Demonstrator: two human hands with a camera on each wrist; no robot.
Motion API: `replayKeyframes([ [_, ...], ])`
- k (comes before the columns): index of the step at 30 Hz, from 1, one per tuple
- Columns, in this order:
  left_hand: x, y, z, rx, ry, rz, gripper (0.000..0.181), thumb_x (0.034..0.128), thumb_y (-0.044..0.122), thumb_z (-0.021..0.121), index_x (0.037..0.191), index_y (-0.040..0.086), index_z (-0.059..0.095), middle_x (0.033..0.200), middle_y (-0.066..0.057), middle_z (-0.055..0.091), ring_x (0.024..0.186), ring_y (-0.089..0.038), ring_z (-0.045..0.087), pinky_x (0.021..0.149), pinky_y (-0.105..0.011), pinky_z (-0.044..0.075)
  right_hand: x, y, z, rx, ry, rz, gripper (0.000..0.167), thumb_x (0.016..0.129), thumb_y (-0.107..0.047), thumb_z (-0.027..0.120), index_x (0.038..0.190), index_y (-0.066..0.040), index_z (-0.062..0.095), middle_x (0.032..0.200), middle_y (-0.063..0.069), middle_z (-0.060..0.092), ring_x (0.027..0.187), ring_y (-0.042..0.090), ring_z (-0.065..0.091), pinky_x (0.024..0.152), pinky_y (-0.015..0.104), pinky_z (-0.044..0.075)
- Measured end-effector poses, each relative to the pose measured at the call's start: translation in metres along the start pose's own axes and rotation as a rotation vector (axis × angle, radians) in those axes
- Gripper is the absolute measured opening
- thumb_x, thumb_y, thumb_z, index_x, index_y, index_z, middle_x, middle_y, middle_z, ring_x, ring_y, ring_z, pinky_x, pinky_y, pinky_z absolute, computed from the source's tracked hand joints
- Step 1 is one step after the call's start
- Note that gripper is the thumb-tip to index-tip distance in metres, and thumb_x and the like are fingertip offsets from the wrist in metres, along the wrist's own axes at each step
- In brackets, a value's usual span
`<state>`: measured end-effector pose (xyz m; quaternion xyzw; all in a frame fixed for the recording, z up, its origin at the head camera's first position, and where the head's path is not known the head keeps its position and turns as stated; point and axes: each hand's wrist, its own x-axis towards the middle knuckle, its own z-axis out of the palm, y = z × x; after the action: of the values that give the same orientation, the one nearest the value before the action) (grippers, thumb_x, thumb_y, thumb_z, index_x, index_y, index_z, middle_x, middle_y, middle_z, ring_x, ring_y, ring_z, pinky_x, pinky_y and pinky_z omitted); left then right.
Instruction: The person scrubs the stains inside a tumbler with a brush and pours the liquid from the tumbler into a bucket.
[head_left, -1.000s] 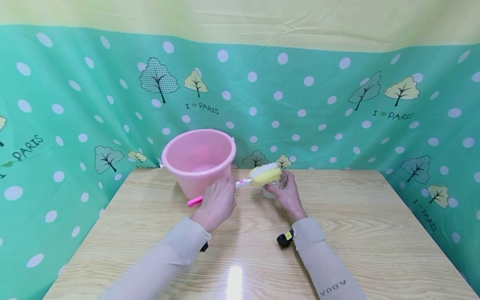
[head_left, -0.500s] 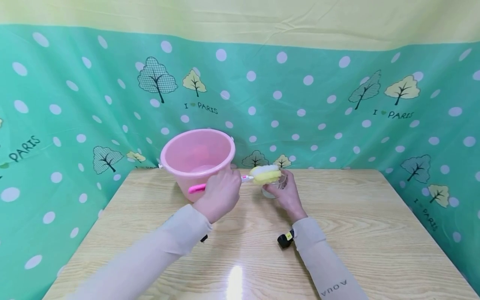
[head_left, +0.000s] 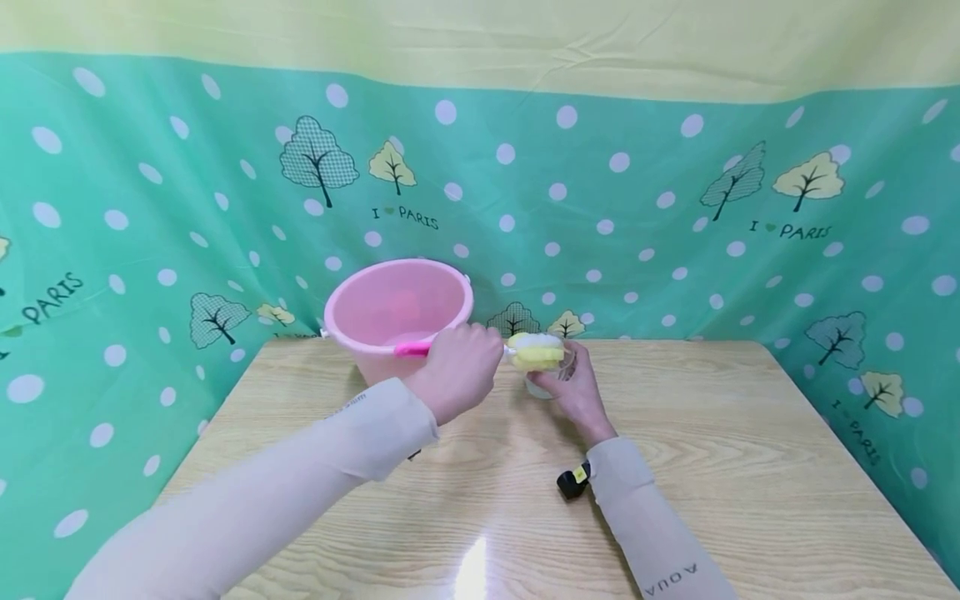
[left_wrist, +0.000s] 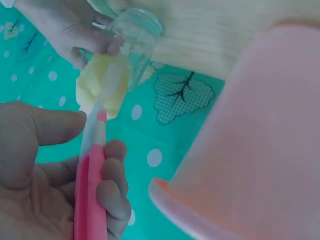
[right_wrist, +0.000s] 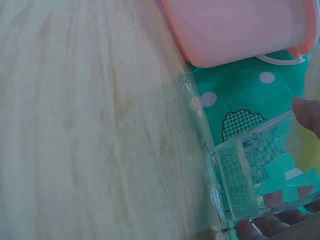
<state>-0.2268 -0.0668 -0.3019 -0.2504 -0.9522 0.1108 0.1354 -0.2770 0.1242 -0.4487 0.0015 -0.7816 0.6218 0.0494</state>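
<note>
Pink plastic is gripped by the left hand (head_left: 461,371) near the centre of the head view: the handle (left_wrist: 89,200) of the sponge brush (left_wrist: 97,150), with the fingers (left_wrist: 111,195) curled round it. Just right of centre, the clear glass (left_wrist: 140,45) is held in the grasp of the right hand (head_left: 576,396); whether its base touches the tabletop (head_left: 712,417) cannot be told. At its mouth lies the yellow-and-white sponge head (head_left: 537,353); how deep it reaches is hidden.

Compared with a second ago, the left hand is carried higher and further right, and the brush is now held about level rather than sloping up toward the glass, which is hardly shifted. By this, the sponge's angle to the glass is changed; the sponge is judged to be worked at the glass while that is kept steady.

Left of centre, the pink bucket (head_left: 373,365) is partly covered by the left hand. Behind everything, green dotted cloth (head_left: 637,196) is hung.
</note>
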Motion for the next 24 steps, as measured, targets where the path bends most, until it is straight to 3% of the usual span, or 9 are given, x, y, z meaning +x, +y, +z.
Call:
replayKeyframes([
  [6,0.009,-0.003,-0.011,0.049,-0.060,0.052,0.006,0.0853,0.010,0.063,0.090,0.009,0.067,0.076,-0.002,0.062,0.071,-0.018,0.062,0.058,-0.032,0.055,0.000,-0.001,0.000,0.001,-0.004,-0.002,0.092,0.073,-0.024,0.083,0.145,-0.012,0.027,0.142,0.007,0.038,0.130,0.028,0.037,0.110,0.053,0.024],
  [14,0.023,-0.007,-0.015,0.146,-0.111,0.109,0.012,0.0856,0.007,0.063,0.095,0.012,0.069,0.083,-0.001,0.065,0.074,-0.017,0.063,0.059,-0.030,0.055,0.001,0.000,0.000,-0.019,-0.004,0.002,0.092,0.073,-0.025,0.082,0.146,-0.013,0.026,0.142,0.008,0.038,0.129,0.028,0.038,0.109,0.050,0.028],
  [17,0.031,-0.011,-0.016,0.174,-0.141,0.128,0.011,0.0890,0.012,0.064,0.098,0.014,0.070,0.085,0.000,0.067,0.074,-0.016,0.064,0.058,-0.030,0.055,0.001,0.000,0.000,-0.020,-0.009,0.007,0.093,0.073,-0.026,0.082,0.146,-0.014,0.026,0.142,0.009,0.038,0.128,0.028,0.039,0.109,0.048,0.029],
  [20,0.039,-0.015,-0.017,0.188,-0.140,0.165,0.010,0.0911,0.016,0.063,0.096,0.015,0.071,0.084,0.001,0.067,0.070,-0.015,0.061,0.057,-0.028,0.054,0.001,0.000,0.000,-0.020,-0.012,0.018,0.094,0.074,-0.028,0.082,0.147,-0.015,0.024,0.143,0.010,0.038,0.128,0.028,0.040,0.109,0.048,0.029],
  [24,0.047,-0.019,-0.017,0.239,-0.119,0.229,0.014,0.0884,0.008,0.059,0.091,0.015,0.071,0.078,0.002,0.066,0.063,-0.014,0.057,0.056,-0.026,0.049,0.000,-0.001,0.000,-0.017,-0.012,0.023,0.095,0.074,-0.029,0.082,0.147,-0.015,0.023,0.143,0.011,0.037,0.126,0.028,0.040,0.108,0.047,0.031],
])
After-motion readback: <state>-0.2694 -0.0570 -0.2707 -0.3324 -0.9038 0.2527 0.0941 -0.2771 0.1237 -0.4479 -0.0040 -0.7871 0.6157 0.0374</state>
